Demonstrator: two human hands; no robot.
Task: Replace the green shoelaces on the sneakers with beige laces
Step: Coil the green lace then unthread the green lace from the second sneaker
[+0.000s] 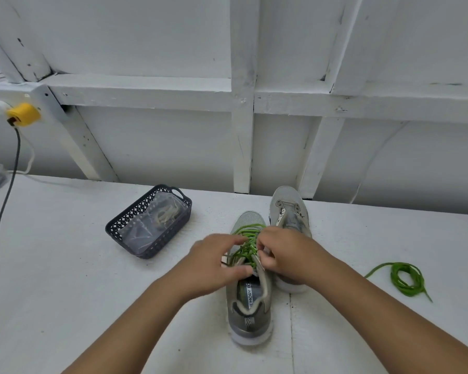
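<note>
Both hands are working at the near sneaker (250, 298) on the white table (65, 306): the left hand (216, 261) is curling around its side with fingertips at the green lace (247, 245), and the right hand (287, 253) is pinching that lace near the eyelets. The far sneaker (288, 209) is sitting just beside it already unlaced, its removed green lace (404, 278) is lying coiled off to the right, and the beige laces (165, 215) are waiting bagged in the dark basket (135, 217). It would likely go best by steadying the shoe and loosening each crossing from the top down, rather than tugging one end.
</note>
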